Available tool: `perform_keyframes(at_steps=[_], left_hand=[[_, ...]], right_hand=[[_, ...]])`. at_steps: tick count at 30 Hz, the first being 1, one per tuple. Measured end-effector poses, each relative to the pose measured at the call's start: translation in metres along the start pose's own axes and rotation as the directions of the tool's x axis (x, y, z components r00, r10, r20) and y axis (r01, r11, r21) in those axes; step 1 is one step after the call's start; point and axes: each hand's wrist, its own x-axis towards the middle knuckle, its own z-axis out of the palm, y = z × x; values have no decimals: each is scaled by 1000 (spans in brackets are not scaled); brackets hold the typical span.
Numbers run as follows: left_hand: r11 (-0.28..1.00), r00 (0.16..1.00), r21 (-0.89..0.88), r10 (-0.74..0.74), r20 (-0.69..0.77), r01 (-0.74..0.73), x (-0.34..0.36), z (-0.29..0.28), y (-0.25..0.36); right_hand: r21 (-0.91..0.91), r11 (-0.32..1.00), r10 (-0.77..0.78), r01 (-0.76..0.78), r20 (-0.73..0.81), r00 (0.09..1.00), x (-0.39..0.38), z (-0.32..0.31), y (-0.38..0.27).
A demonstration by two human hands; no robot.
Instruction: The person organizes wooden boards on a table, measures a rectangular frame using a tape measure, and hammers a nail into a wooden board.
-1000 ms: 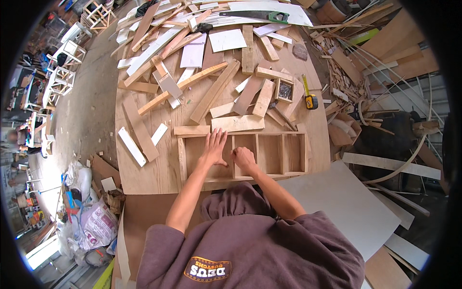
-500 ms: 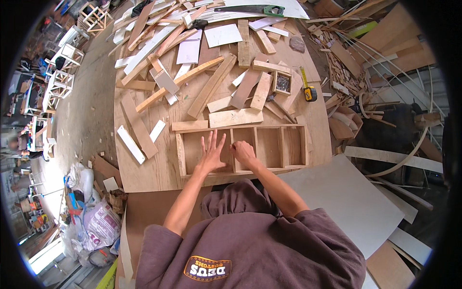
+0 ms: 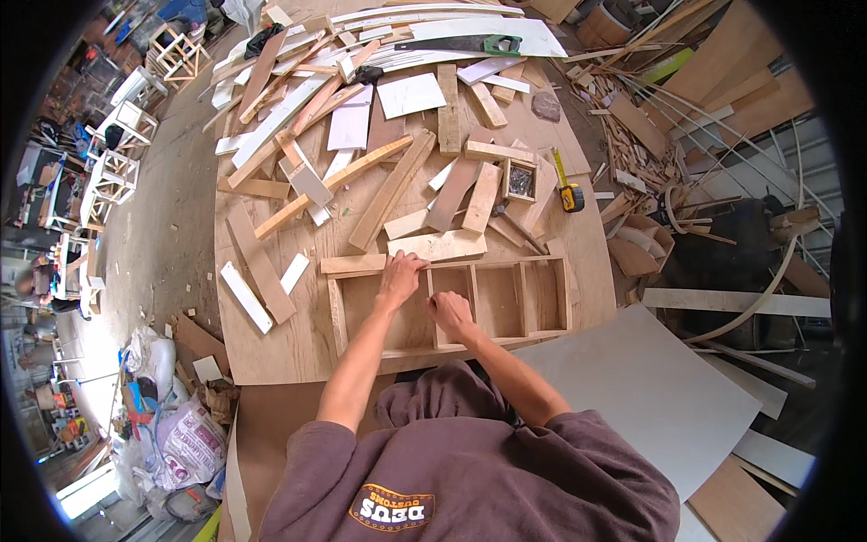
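Note:
A shallow wooden frame [image 3: 397, 352] lies on the workbench in front of me, split by upright dividers into several compartments. My left hand [image 3: 404, 276] is at its far rail, fingers bent over the edge close to where the leftmost divider [image 3: 435, 338] meets it. Nearer to me, my right hand [image 3: 450, 314] is closed, with thumb and fingers at that same divider; the exact grip is partly hidden. Just beyond the far rail lie a pale wood block [image 3: 438, 245] and a narrow strip [image 3: 352, 264].
A hammer [image 3: 528, 233], a small box of nails [image 3: 519, 181] and a yellow tape measure [image 3: 572, 197] lie at the right. Wood offcuts [image 3: 388, 190] cover the bench's far half, with a handsaw [image 3: 461, 43] at the back. Grey sheet material [image 3: 650, 397] lies at the near right.
My left hand has moved from spread fingers above the left compartment to the far rail, its fingers now bent. The right hand has slid a little nearer along the divider. The view has shifted slightly.

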Motion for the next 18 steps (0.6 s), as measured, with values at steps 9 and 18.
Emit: perform_keyframes(at_steps=[9, 18], left_hand=[[973, 968, -10, 230, -98, -232, -14, -80, 47], [907, 900, 194, 405, -163, -373, -15, -126, 66]], right_hand=[[-40, 993, -114, 110, -127, 985, -28, -35, -4], [-27, 951, -293, 308, -400, 868, -15, -37, -23]])
